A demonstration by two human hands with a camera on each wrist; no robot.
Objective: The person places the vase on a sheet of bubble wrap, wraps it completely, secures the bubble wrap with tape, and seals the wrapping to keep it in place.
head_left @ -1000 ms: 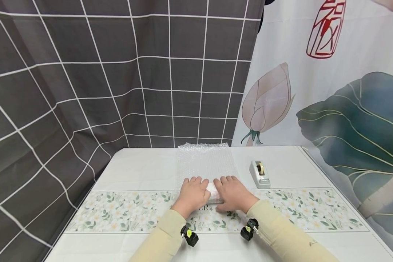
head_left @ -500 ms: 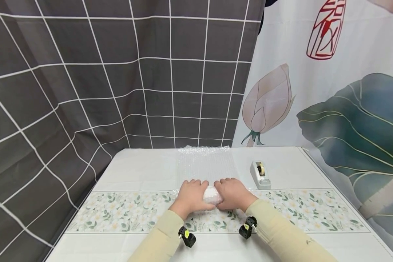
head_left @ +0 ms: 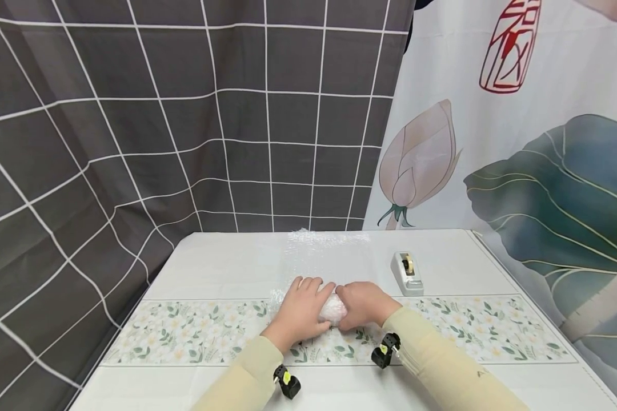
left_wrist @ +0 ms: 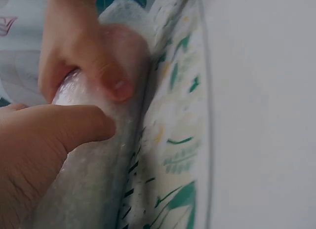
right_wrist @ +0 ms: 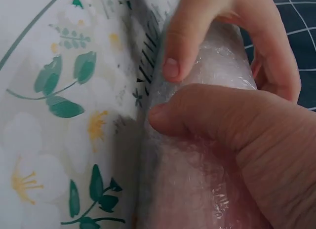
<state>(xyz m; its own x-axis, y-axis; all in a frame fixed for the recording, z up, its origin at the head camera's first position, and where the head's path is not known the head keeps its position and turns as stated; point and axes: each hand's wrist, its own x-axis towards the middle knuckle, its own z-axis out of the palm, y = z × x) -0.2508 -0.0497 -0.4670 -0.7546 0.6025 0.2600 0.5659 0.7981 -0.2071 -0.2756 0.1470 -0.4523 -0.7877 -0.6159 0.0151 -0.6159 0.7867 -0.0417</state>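
Left hand [head_left: 299, 310] and right hand [head_left: 365, 304] grip a bubble-wrap roll [head_left: 333, 310], well inside the table's [head_left: 216, 265] side edges

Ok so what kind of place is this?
Probably a curtained-off packing spot: there's bubble wrap and a tape dispenser on a covered table, with a grid-patterned curtain behind.

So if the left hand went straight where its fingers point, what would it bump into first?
Probably the flat bubble wrap, lying just ahead of the left hand, though depth is hard to judge.
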